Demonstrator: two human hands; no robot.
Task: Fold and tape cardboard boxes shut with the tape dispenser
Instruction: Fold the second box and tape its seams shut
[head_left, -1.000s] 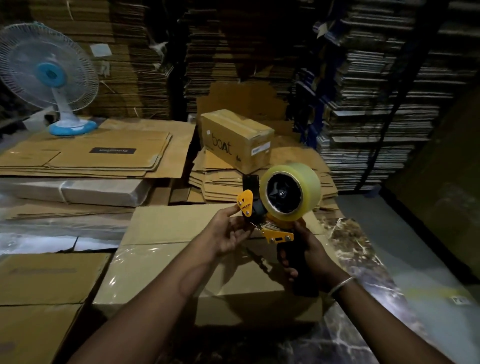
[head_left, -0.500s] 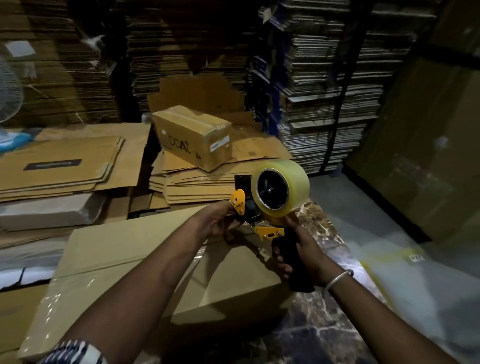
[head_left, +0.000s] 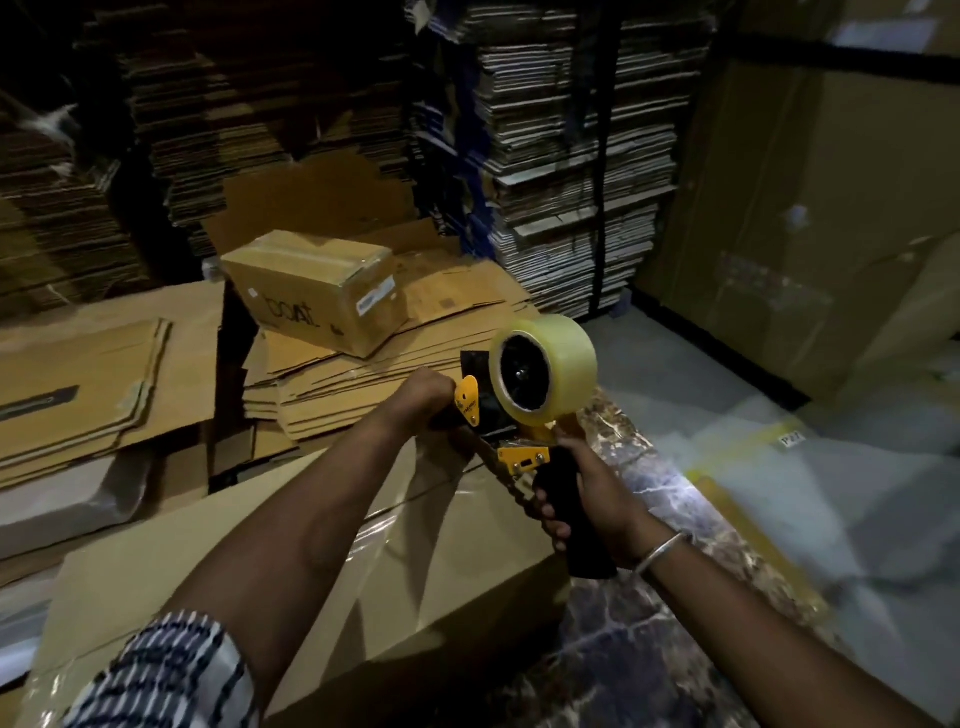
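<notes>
1. We hold the dispenser in the air above the far edge of a flat carton, near the middle of the view. Its tape roll looks nearly full.
2. Our right hand is closed around the black handle. Our left hand is curled at the front of the dispenser, beside the yellow guard; we think it pinches the tape end, but the tape itself we cannot see.
3. No tape is on the carton below us at this moment. It lies flat under a plastic film, so it is not folded yet.
4. One box stands closed on a pile of flat cartons behind the dispenser, with tape along its top seam. This one seems finished.
5. We judge that the task is at an early point: the tape is being made ready, and folding and taping remain.
6. Around us there are many tall stacks of flat cardboard.
</notes>
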